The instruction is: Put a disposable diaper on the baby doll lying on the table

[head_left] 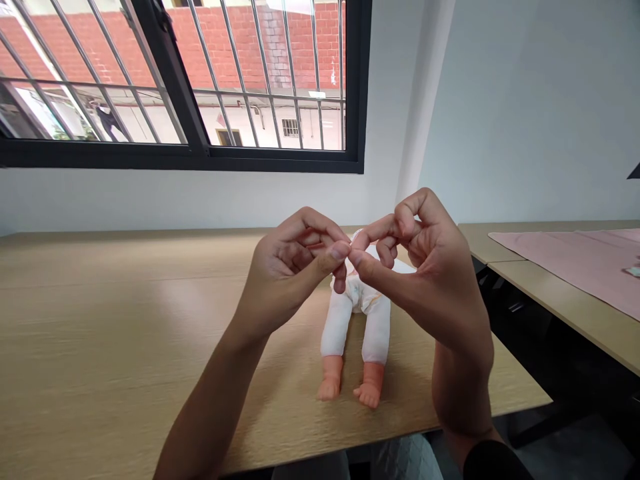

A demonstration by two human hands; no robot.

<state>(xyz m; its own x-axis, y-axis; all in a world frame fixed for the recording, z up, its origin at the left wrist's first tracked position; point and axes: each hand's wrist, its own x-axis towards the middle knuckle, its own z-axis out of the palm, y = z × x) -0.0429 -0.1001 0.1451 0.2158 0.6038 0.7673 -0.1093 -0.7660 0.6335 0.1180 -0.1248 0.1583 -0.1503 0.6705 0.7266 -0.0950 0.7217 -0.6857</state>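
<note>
My left hand (293, 267) and my right hand (430, 267) are raised over the table, thumb and forefinger of each pinched together. Their fingertips meet in the middle. Whatever is between them, if anything, is too small to make out. Behind and below the hands a baby doll (336, 330) lies on the table, feet towards me. It has white cloth legs, orange-pink feet and a white diaper (356, 299) around its hips. My hands cover most of its upper body and head.
The wooden table (125, 347) ends at a front edge near my lap. To the right, past a dark gap, another table (565, 303) bears a pink cloth (575, 257). A barred window (280, 160) is set in the wall behind.
</note>
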